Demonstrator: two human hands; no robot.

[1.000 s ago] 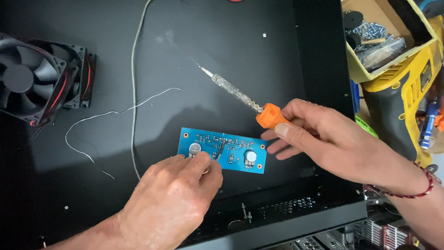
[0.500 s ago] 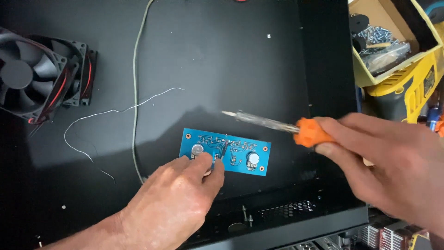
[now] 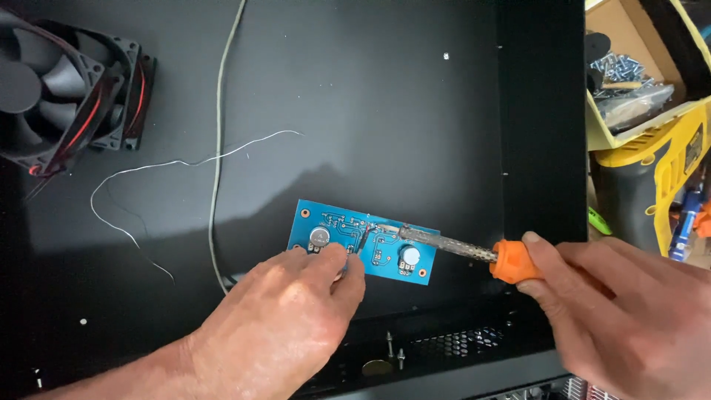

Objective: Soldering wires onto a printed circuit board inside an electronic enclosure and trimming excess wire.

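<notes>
Across the whole frame a black metal panel [image 3: 385,96] is lying flat, carrying everything. Upper left, a black cooling fan [image 3: 63,96] is sitting near the edge, and a thin grey wire [image 3: 215,155] is trailing down past it. Lower centre, the left hand [image 3: 285,330] is pressing its curled fingers onto the near edge of a blue circuit board [image 3: 363,241], pinning it down. Lower right, the right hand [image 3: 615,304] is gripping the orange handle of a soldering iron [image 3: 474,253], fingers wrapped tight, its metal tip resting on the board's middle.
</notes>
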